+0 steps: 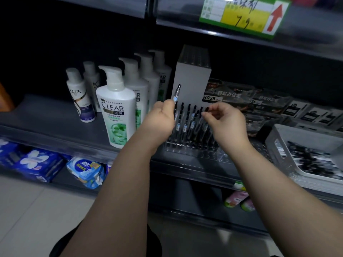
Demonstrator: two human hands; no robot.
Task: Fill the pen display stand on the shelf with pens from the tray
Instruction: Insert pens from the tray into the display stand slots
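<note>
At frame centre the left hand (159, 117) grips a pen (177, 93) upright above the stand (178, 151). The right hand (226, 121) curls at a standing pen (207, 109); I cannot tell if it grips. The tray (274, 140) sits at the right.

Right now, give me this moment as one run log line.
stage: filling | left hand: grips spare pen upright | right hand: pinches slotted pen | pen display stand: front holes empty | tray: holds pens
</note>
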